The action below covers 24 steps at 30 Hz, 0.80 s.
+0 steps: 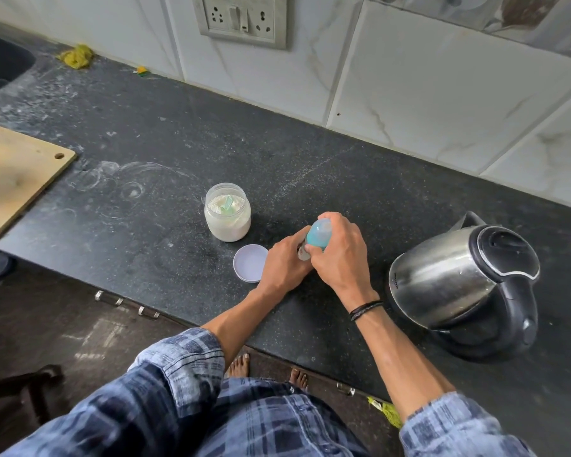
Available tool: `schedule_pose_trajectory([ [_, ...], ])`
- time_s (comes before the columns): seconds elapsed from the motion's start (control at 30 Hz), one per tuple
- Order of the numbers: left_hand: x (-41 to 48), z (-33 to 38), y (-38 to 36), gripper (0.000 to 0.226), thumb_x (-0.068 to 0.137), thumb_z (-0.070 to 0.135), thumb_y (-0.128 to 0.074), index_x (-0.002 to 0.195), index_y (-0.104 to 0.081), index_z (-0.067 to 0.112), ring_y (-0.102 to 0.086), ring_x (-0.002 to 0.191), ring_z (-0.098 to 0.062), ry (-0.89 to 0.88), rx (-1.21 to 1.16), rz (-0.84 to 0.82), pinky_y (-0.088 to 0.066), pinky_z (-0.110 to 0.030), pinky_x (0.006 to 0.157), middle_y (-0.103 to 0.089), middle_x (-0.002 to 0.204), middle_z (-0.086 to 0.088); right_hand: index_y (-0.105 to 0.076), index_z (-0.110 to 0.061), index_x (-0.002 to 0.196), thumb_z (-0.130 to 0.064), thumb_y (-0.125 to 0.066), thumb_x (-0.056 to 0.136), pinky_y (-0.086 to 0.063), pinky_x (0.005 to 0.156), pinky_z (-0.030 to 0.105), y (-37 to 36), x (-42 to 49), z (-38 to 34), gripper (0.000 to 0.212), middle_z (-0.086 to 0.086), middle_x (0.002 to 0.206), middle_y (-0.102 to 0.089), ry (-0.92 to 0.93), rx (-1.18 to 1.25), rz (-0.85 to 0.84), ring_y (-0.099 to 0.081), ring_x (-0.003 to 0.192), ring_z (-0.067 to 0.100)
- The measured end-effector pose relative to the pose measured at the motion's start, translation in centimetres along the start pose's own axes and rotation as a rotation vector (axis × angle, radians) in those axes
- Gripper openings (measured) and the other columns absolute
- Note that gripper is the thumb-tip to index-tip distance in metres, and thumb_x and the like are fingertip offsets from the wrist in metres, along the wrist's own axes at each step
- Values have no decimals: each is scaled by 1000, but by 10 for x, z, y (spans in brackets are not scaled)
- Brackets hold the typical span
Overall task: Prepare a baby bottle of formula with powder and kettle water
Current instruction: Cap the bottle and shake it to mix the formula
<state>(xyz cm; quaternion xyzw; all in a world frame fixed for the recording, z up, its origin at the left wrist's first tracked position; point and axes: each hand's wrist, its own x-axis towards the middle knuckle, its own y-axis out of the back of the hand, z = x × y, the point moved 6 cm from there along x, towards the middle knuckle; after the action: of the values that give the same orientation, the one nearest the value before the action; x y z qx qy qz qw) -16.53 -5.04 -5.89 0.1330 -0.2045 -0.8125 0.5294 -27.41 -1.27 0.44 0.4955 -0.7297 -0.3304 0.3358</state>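
A baby bottle with a teal cap stands on the dark counter, mostly hidden by both hands. My left hand grips the bottle's body low down. My right hand curls round the teal top from above. To the left an open jar of white powder holds a pale green scoop. The jar's lilac lid lies flat beside my left hand. A steel kettle with a black lid and handle stands to the right on its base.
A wooden cutting board lies at the counter's left edge, with a dark sink behind it. A yellow cloth sits by the tiled wall. A switch socket panel is on the wall above. My bare feet show below the counter's front edge.
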Motion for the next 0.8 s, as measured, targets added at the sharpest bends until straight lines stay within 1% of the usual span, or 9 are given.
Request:
schedule_pose_trajectory([
  [0.13,1,-3,-1,25,92,27,-63,116,-64,24,-68,86,-21,8,9,0,-55,-49,77,-75,93,6,-59,-8,122,-12,-89,75,-51,89,44,-2,-4,-4,56,12,115,-67,-43,-24,70,-60,104,36],
  [0.2,1,-3,-1,26,90,30,-62,115,-63,24,-68,87,-22,5,13,-3,-55,-49,77,-74,93,6,-57,-9,123,-14,-88,77,-49,91,42,-2,-3,-5,56,12,117,-67,-40,-47,47,-60,106,36],
  [0.3,1,1,1,39,84,42,-58,119,-64,27,-67,86,-18,-17,14,-14,-54,-45,78,-74,94,9,-51,-15,133,-20,-87,79,-43,90,34,-1,2,1,65,8,126,-64,-29,-42,-65,-57,111,33],
  [0.4,2,-1,1,39,84,39,-67,123,-65,29,-67,87,-13,-21,-11,-25,-55,-42,80,-74,96,12,-47,-25,140,-29,-91,77,-37,90,30,-1,7,9,77,0,133,-61,-32,-3,-164,-54,116,27],
  [0.47,4,-3,1,42,86,36,-73,127,-65,30,-67,90,-11,-15,-26,-33,-54,-37,81,-75,100,12,-44,-34,144,-31,-91,76,-41,93,30,0,7,14,83,-4,132,-60,-17,69,-156,-54,115,23],
  [0.53,6,-4,1,48,87,35,-77,132,-64,29,-68,96,-9,-11,-27,-44,-54,-31,83,-75,108,11,-42,-41,148,-28,-87,80,-45,99,32,1,3,19,83,-8,135,-58,9,167,-130,-55,119,17],
  [0.6,7,-8,0,54,86,34,-80,136,-63,26,-67,102,-8,2,-14,-67,-52,-26,85,-75,116,9,-38,-44,151,-25,-81,88,-46,103,30,-1,-6,23,79,-15,143,-52,22,244,-141,-52,125,4],
  [0.7,9,-20,-4,58,81,34,-85,134,-63,25,-66,107,-10,7,64,-114,-54,-32,91,-73,120,8,-36,-40,157,-25,-75,95,-50,103,30,-8,-16,29,74,-18,146,-49,44,278,-144,-47,121,-11],
  [0.8,11,-25,-4,57,78,28,-85,131,-64,23,-66,107,-15,4,127,-134,-55,-42,93,-73,119,6,-32,-41,159,-31,-81,90,-48,95,23,-14,-18,33,85,-10,149,-53,32,265,-152,-50,117,-8],
])
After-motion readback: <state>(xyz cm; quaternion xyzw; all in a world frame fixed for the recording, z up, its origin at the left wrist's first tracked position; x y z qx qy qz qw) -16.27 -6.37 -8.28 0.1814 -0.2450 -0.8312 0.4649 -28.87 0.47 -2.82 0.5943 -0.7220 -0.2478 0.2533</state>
